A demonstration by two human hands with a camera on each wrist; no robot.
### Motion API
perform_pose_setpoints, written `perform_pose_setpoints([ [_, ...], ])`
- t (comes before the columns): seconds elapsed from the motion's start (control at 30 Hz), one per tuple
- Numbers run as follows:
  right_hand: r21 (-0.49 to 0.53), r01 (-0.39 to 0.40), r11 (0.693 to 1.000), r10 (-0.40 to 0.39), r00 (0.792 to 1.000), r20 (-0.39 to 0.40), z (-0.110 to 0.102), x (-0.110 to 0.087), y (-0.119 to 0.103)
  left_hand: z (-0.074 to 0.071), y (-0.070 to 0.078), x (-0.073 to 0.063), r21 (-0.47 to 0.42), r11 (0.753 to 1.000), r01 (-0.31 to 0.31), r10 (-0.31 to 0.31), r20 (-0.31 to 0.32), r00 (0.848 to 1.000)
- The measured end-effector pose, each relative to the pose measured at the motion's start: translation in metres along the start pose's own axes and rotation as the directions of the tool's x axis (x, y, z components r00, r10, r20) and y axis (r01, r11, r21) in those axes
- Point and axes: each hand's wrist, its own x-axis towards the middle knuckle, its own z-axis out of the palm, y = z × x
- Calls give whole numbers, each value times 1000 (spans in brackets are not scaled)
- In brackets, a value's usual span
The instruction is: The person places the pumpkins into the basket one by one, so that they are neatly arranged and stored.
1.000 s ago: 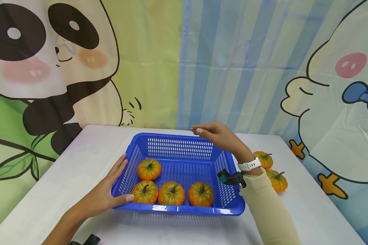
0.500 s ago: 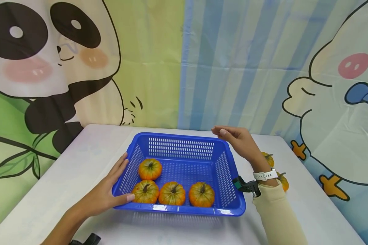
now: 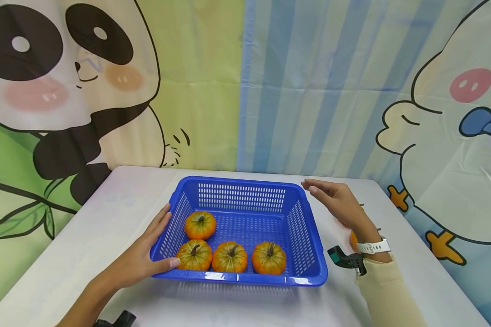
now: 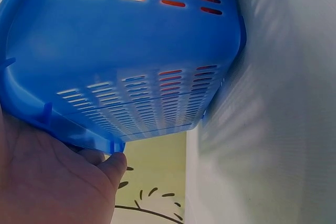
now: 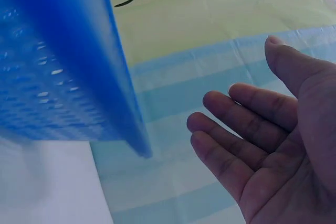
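A blue plastic basket (image 3: 245, 278) with slotted walls stands on the table in the head view. Inside it lie several small orange-green pumpkins, three along the near wall and another one, a pumpkin (image 3: 200, 225), behind on the left. My left hand (image 3: 135, 263) holds the basket's left side at the near corner; in the left wrist view its fingertips (image 4: 116, 167) meet the rim. My right hand (image 3: 338, 203) hovers beyond the basket's right rim, holding nothing, its fingers (image 5: 247, 121) extended. Behind the right wrist, another pumpkin (image 3: 353, 240) is mostly hidden; a further stem shows near the hand.
The white table (image 3: 135, 200) ends at a curtain (image 3: 278, 91) printed with a panda and a chick. A white watch (image 3: 374, 246) and a black camera mount (image 3: 345, 259) are on the right wrist. A black device (image 3: 120, 319) shows at the left wrist.
My right hand has moved right and slightly down, from above the basket's far rim to outside its right side, covering the pumpkins there. The left hand and basket stay put.
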Motion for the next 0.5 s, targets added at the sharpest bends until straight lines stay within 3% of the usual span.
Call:
perform_pose_setpoints([
  [0.13, -53, 8, 999, -8, 1000, -5, -5, -7, 8, -1, -1, -1, -10, 1000, -7, 7, -1, 1000],
  [0.5, -168, -102, 981, 92, 993, -67, -24, -34, 25, 0, 2, -1, -5, 1000, 12, -12, 0, 1000],
])
